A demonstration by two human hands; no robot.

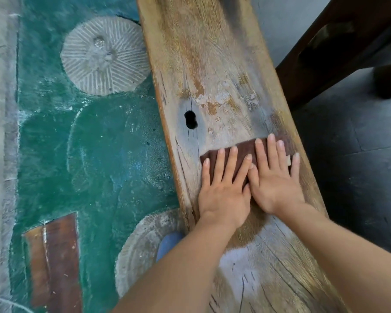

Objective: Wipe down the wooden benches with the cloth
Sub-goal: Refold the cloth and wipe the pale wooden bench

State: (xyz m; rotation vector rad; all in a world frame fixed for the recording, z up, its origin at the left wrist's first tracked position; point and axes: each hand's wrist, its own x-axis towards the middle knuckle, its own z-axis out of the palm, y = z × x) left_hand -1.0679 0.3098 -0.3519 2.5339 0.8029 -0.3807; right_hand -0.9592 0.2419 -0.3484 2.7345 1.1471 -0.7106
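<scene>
Eyes on the cloth (244,149): dark brown, folded into a flat strip, lying on the near half of the wooden bench (212,64), just short of the dark knot hole (190,119). Its long axis runs across the board, tilted a touch higher on the right, while the bench itself stretches straight away from the person.

Both hands are on it. The left hand (224,190) and right hand (277,181) sit side by side, thumbs touching, fingers straight and spread. No clasping grip here on either side, just flat palms pressing down. The cloth sits under the fingers, forward of the palms, with the right hand slightly further ahead.

That sets up the push, I'd say: pale, dusty, flaking wood lies beyond the fingertips, so the strip looks lined up to sweep lengthwise up the board. Under the wrists there's a darker, richer patch (253,231), likely already wiped.

Further out, a green painted floor (99,143) to the left with a ribbed round stone (104,55) set in it, and dark furniture (339,41) at upper right.
</scene>
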